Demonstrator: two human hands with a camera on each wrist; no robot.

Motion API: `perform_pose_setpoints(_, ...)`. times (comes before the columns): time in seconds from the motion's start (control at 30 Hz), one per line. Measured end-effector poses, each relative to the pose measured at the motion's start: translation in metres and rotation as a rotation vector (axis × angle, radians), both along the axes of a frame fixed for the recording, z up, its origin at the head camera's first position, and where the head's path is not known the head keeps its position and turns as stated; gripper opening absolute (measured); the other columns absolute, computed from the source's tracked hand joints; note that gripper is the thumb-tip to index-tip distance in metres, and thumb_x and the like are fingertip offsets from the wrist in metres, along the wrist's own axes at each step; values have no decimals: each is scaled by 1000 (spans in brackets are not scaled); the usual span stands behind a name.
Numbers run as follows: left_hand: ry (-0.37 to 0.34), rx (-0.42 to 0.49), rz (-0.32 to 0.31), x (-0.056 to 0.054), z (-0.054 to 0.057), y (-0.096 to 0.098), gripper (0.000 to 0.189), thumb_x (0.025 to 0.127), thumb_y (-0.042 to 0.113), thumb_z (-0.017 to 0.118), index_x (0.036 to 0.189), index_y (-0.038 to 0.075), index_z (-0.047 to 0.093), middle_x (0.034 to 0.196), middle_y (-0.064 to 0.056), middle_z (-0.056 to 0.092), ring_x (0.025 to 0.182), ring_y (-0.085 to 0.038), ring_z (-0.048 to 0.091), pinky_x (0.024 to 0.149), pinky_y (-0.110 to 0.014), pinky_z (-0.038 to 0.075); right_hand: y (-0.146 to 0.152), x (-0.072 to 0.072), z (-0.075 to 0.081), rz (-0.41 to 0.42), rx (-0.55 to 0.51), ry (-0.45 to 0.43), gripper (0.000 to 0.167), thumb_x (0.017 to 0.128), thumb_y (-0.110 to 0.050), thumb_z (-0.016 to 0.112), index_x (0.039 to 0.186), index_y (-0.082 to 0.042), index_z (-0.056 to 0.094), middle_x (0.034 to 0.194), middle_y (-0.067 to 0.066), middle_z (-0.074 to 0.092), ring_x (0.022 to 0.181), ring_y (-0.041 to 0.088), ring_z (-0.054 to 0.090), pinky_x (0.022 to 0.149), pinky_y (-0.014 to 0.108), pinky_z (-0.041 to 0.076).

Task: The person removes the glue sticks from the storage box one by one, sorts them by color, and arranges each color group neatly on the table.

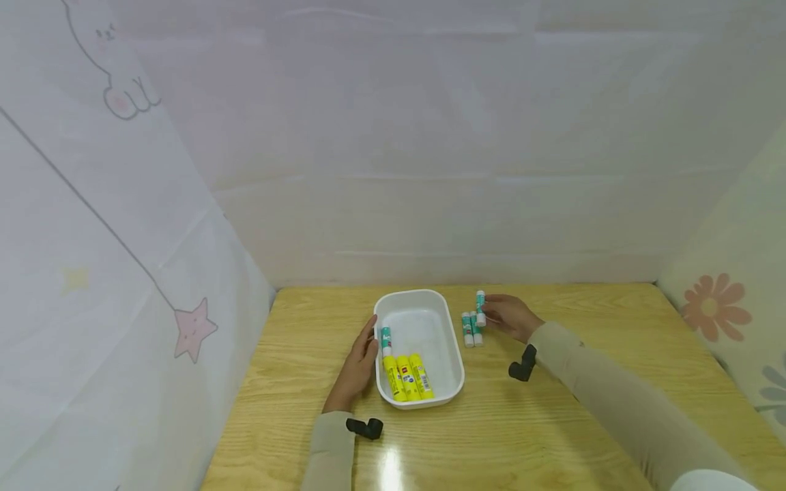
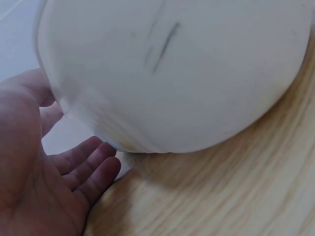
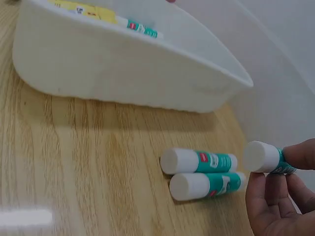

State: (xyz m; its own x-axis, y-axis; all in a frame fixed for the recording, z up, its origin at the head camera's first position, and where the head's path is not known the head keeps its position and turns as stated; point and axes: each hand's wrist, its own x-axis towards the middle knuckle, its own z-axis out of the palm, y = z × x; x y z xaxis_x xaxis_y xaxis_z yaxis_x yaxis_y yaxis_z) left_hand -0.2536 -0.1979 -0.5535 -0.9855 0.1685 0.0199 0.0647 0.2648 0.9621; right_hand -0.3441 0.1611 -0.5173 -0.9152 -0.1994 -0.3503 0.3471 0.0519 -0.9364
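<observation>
White tray (image 1: pixel 432 334) on surface (image 1: pixel 282 354) between hands, its wall separating right hand (image 1: pixel 511 317) from three yellow glue sticks (image 1: pixel 408 377). Left hand (image 1: pixel 357 365), fingers loosely extended, touches tray's side. Right pinches green glue stick (image 1: pixel 481 308), two matching sticks (image 1: pixel 468 330) just beside.

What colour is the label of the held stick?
The label is mostly teal; the head view shows it best.

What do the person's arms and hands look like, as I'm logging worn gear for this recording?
The left sleeve and right sleeve are long, plain and beige. A small, angular left black device and a matching right black device sit near the cuffs; no cables show. The left hand and right hand wear no gloves.
</observation>
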Motion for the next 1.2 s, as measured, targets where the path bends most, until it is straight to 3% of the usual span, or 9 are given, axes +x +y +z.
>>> perform_pose_setpoints(0.17, 2, 2, -2, -1, -1, -1, 52, 107, 23, 38, 157, 27, 21, 155, -15, 31, 139, -34, 32, 113, -55, 23, 9, 4, -17, -4, 95, 20, 57, 101, -11, 53, 148, 8, 28, 141, 25, 42, 116, 27, 54, 99, 37, 46)
perform_pose_setpoints(0.43, -12, 4, -11, 1, -5, -4, 53, 107, 25, 39, 157, 28, 20, 156, -15, 29, 140, -34, 30, 113, -54, 22, 14, 14, -38, 18, 98, 23, 59, 100, -14, 54, 147, 10, 28, 140, 27, 41, 107, 21, 58, 95, 34, 49)
perform_pose_setpoints(0.8, -20, -4, -2, 1, -4, -6, 53, 107, 25, 39, 157, 29, 20, 156, -15, 29, 142, -34, 28, 114, -54, 21, 8, 14, -42, 18, 187, 39, 53, 101, -16, 54, 145, 6, 36, 141, 26, 42, 121, 34, 52, 97, 39, 48)
perform_pose_setpoints(1.2, 1, 12, -43, -1, -7, -8, 54, 107, 25, 38, 157, 27, 18, 157, -14, 26, 143, -32, 25, 114, -52, 21, 6, 14, -44, -4, 264, 64, 49, 100, -18, 56, 140, 6, 42, 138, 26, 46, 119, 34, 53, 94, 40, 50)
